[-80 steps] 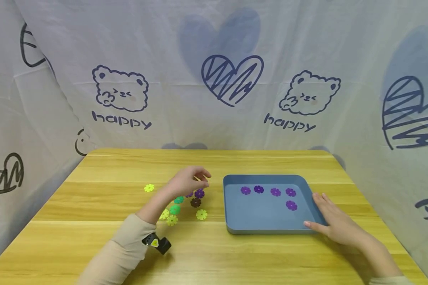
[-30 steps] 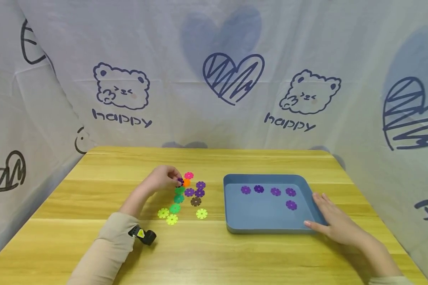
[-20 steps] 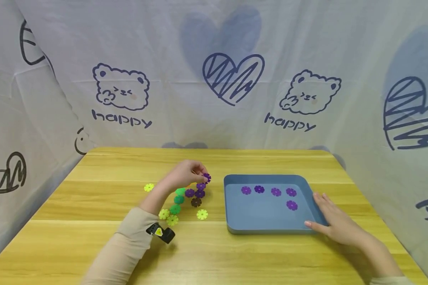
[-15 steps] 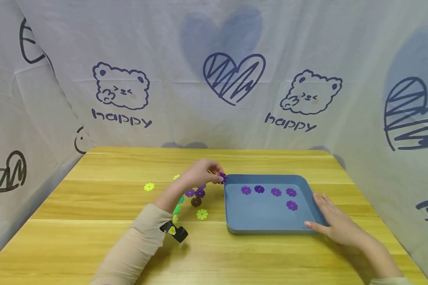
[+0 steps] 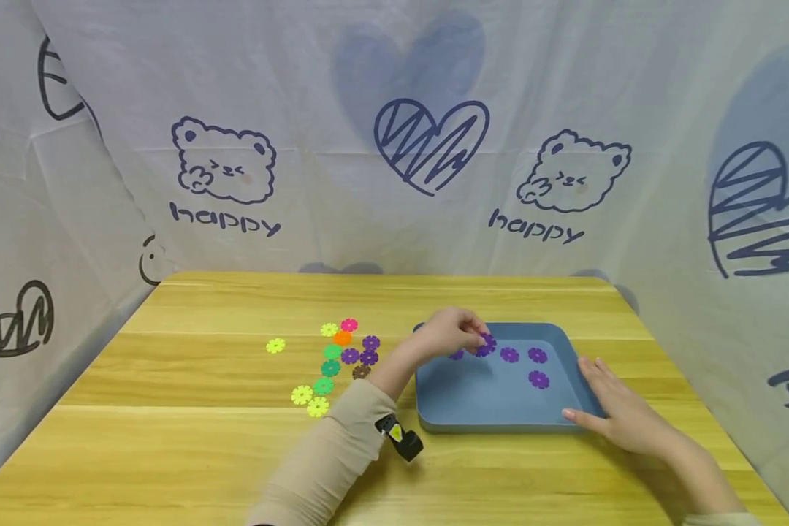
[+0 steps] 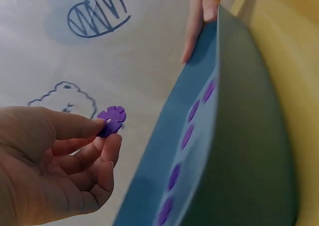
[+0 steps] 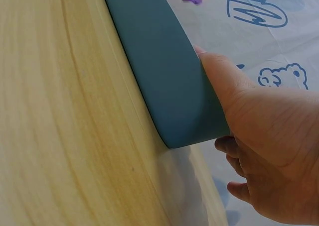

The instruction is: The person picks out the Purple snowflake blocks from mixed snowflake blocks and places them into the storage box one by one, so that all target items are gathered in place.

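Note:
My left hand [image 5: 452, 332] pinches a purple snowflake building disc [image 6: 112, 120] between thumb and fingertips. It is over the back left part of the blue-grey tray [image 5: 493, 405], held above the tray floor. Several purple discs [image 5: 538, 380] lie flat inside, in a row along the back with one nearer the front. The left hand and its disc overlap part of that row in the head view. At the tray's front right corner, my right hand [image 5: 624, 416] holds the side, thumb [image 7: 219, 69] over the rim and fingers along the outer wall.
Left of the tray, loose discs lie on the wooden table [image 5: 191, 467]: yellow [image 5: 318, 407], green [image 5: 331, 367], orange [image 5: 342, 338], pink [image 5: 349, 325], purple [image 5: 351, 356] and brown [image 5: 361, 372], partly behind the left forearm. A printed curtain [image 5: 342, 219] hangs behind the table.
My left hand has taken a purple disc from beside the orange one and carried it right, past the tray's left rim and over its inside. The right hand and tray stay put.

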Demonstrator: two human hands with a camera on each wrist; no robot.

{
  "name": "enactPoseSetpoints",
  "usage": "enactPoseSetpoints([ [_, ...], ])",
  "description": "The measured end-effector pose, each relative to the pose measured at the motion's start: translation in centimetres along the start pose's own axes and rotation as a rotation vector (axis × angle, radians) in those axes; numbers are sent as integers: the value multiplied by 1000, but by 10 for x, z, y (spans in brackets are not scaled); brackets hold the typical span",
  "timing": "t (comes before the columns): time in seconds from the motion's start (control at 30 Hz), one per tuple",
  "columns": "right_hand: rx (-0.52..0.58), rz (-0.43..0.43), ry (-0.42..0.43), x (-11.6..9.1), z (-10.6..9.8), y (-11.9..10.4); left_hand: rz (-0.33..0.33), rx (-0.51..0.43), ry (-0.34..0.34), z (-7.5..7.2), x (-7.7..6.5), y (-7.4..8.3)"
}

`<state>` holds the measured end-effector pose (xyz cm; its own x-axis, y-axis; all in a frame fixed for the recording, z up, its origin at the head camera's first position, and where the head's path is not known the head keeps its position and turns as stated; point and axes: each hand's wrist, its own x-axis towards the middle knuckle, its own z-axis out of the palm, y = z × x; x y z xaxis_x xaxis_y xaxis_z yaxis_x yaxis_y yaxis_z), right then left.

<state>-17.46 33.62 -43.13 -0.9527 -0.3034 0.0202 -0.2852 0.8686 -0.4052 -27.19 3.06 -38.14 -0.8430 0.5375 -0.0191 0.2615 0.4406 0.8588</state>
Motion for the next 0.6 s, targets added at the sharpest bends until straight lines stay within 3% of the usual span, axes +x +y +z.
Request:
enactPoseSetpoints([
  [0.2, -4, -3, 3, 0, 0, 0, -57, -42, 24, 34, 14, 6],
  [0.43, -1, -3, -4, 1, -2, -1, -210, 83, 142, 72, 28, 10],
  [0.6, 5, -14, 5, 0, 0, 0, -274, 177, 165, 83, 32, 7],
])
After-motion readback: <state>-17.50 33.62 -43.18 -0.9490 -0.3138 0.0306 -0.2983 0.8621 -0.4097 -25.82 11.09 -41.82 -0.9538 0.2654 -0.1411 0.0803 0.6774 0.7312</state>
